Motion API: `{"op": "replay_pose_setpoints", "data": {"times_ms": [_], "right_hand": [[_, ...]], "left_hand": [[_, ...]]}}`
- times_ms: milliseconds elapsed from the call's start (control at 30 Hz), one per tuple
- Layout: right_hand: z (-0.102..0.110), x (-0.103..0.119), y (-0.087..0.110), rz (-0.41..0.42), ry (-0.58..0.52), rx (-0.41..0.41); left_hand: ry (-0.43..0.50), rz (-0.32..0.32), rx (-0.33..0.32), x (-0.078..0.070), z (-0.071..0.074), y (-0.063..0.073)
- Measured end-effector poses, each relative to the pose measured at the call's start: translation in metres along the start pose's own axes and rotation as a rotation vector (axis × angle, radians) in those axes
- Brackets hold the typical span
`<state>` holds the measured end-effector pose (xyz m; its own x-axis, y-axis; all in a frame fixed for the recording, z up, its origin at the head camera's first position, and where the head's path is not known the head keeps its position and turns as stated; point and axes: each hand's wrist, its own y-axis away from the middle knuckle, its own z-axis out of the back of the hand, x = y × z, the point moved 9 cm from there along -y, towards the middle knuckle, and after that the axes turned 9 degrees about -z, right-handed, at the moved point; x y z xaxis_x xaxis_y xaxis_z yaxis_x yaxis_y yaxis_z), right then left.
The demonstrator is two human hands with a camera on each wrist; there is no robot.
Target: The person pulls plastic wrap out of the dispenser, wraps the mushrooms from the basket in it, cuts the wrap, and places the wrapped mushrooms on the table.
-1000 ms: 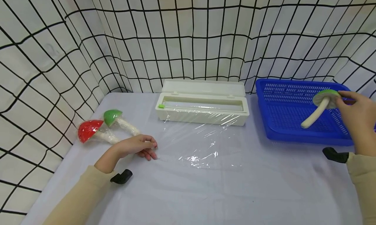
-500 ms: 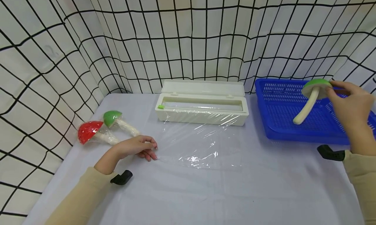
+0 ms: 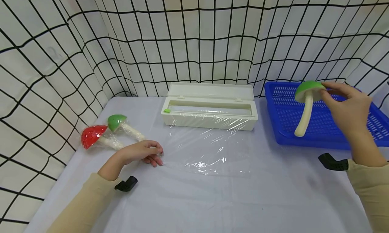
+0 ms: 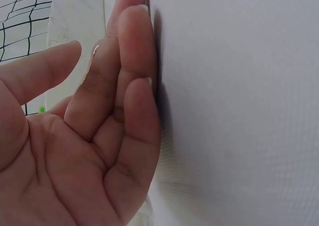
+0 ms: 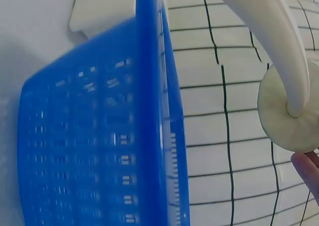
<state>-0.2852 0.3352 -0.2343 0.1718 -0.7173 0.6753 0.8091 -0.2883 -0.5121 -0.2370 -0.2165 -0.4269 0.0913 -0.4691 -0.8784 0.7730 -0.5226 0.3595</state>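
My right hand pinches a green-capped toy mushroom by the edge of its cap, above the blue basket. Its pale stem hangs down, slightly tilted; the right wrist view shows the cap's underside and the curved stem. A sheet of clear cling film stretches from the white dispenser box onto the table. By the film's left edge my left hand rests on the tabletop. In the left wrist view its fingers are loosely bent, with the thumb apart; whether they touch the film is unclear.
Two film-wrapped mushrooms, one red and one green, lie left of my left hand. The blue basket stands at the right. The dispenser's lid is up. Black-gridded white cloth lines the back and sides.
My right hand has carried the green-capped mushroom leftward over the basket, its stem now hanging more upright. The left hand has stayed in place.
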Motion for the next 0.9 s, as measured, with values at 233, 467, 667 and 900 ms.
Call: {"op": "replay_pose_setpoints", "data": {"times_ms": [233, 467, 667, 900], "right_hand": [[-0.018, 0.022, 0.013, 0.092, -0.086, 0.073], [-0.045, 0.04, 0.026, 0.18, -0.108, 0.157], [-0.073, 0.064, 0.042, 0.266, -0.151, 0.268], [-0.11, 0.087, 0.063, 0.368, -0.247, 0.398]], "left_hand": [[0.0, 0.007, -0.002, 0.0, -0.001, 0.0], [-0.004, 0.014, -0.006, -0.001, 0.0, -0.001], [-0.006, 0.015, -0.002, -0.002, -0.001, -0.002], [-0.01, 0.024, -0.002, -0.002, 0.0, -0.001]]}}
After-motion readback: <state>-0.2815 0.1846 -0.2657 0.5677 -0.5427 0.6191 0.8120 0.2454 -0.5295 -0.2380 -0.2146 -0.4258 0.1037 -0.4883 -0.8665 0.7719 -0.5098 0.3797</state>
